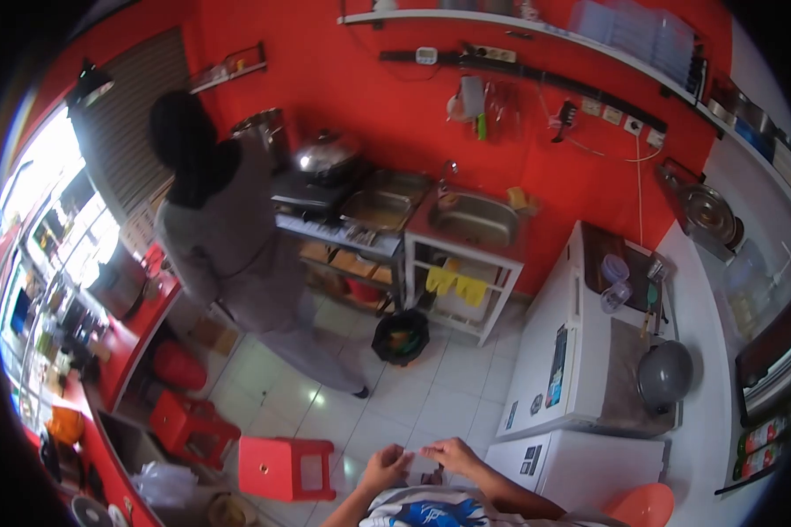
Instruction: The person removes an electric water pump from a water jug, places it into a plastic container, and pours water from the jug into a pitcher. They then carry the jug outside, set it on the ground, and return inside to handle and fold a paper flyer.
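Low in the view, just in front of my torso, my left hand (385, 468) has its fingers closed together. A short gap away, my right hand (453, 457) is also closed, its thumb and fingers pinched toward the left one. Whatever sits between the fingertips, if anything, is too small and blurred to name. A red plastic stool (272, 467) stands on the floor to the left of my hands. To their right is a low white chest unit (580, 465).
Another person (228, 220) stands at the left, facing the counter. Along the red wall are a lidded pot (325, 156), a sink (475, 220) and a black-lined bin (401, 337). A white freezer (536, 378) carries a dark wok (664, 376). A red stool (192, 428) is farther left.
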Demonstrator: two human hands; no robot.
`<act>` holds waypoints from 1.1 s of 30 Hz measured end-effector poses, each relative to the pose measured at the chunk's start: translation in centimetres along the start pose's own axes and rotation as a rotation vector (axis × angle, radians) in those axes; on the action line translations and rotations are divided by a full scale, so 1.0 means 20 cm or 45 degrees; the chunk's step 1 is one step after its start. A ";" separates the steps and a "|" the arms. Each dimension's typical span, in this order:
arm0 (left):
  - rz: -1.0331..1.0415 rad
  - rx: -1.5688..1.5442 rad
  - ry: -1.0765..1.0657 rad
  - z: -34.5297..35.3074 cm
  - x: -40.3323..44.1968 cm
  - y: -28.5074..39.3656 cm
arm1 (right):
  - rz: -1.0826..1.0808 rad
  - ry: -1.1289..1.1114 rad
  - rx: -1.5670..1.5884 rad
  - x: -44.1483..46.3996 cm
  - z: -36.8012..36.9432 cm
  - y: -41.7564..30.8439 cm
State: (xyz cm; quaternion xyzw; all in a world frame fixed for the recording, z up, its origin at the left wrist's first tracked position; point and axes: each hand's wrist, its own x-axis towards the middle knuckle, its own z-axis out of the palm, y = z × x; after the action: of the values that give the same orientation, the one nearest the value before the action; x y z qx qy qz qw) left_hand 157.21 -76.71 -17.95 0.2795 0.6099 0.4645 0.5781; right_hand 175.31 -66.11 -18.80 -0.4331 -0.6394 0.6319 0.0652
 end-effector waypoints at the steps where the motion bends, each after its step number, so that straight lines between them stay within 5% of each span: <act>1: -0.137 0.285 -0.118 -0.02 0.04 0.02 | -0.018 -0.078 0.000 0.02 -0.04 0.00; 4: -0.235 0.756 -0.276 -0.06 0.11 0.18 | -0.177 -0.185 -0.134 0.16 -0.08 -0.03; 6: -0.168 0.618 -0.186 -0.11 0.21 0.18 | -0.371 -0.182 -0.221 0.30 -0.13 -0.14; 8: -0.047 0.651 -0.102 -0.28 0.44 -0.16 | -0.328 -0.209 -0.229 0.54 -0.22 -0.24; 9: 0.516 0.785 0.362 -0.43 0.67 -0.55 | -0.200 -0.244 0.039 0.67 -0.28 -0.30; 10: 0.008 0.448 0.348 -0.49 0.73 -0.41 | -0.298 -0.268 0.114 0.88 -0.38 -0.29; 11: 0.016 0.494 0.422 -0.54 0.70 -0.31 | -0.576 -0.171 0.168 1.09 -0.49 -0.27; 12: 0.043 0.527 0.492 -0.56 0.74 -0.20 | -0.386 -0.064 -0.031 1.13 -0.68 -0.54; 13: -0.148 0.311 0.518 -0.73 0.98 -0.50 | -0.427 0.089 -0.083 1.23 -0.85 -0.67; 14: 0.008 0.351 0.457 -0.82 1.00 -0.44 | -0.477 0.172 -0.180 1.35 -1.04 -0.79; 16: -0.262 -0.105 0.444 -0.87 1.08 -0.28 | -0.723 0.484 -0.206 1.51 -1.41 -1.04; 17: -0.235 -0.020 0.475 -0.86 1.15 -0.16 | -0.892 0.543 -0.033 1.54 -1.58 -1.21; 19: -0.254 -0.007 0.375 -0.89 1.30 0.14 | -0.794 0.838 -0.289 1.56 -1.94 -1.52; 21: -0.121 0.029 0.355 -1.08 1.72 0.06 | -0.929 1.001 -0.493 1.54 -2.22 -1.82; 22: 0.007 0.382 0.193 -1.32 2.07 -0.11 | -0.947 1.045 -0.500 1.59 -2.37 -1.92; 24: 0.237 0.548 0.333 -0.91 1.80 1.08 | -0.994 1.158 -0.630 1.67 -2.62 -2.11; 26: 0.282 0.889 0.339 -0.80 1.91 1.66 | -1.092 1.293 -0.885 1.73 -2.85 -2.35; 27: 0.732 0.845 0.319 -0.75 2.02 1.85 | -1.153 1.357 -1.014 1.77 -2.96 -2.48; 28: 0.740 0.888 0.279 -0.85 2.33 1.88 | -1.194 1.403 -1.059 1.81 -3.06 -2.61; 29: 0.574 0.998 0.208 -0.68 2.26 2.26 | -1.233 1.450 -1.098 1.86 -3.15 -2.73; 33: 0.988 0.960 0.077 -0.20 2.46 3.08 | -1.354 1.615 -1.380 2.06 -3.48 -3.12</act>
State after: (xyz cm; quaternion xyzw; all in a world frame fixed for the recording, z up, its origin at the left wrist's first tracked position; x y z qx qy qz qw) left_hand 132.65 -9.05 14.44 0.6588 0.6027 0.4006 0.2057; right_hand 164.52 23.28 29.50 -0.3192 -0.8002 -0.2068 0.4637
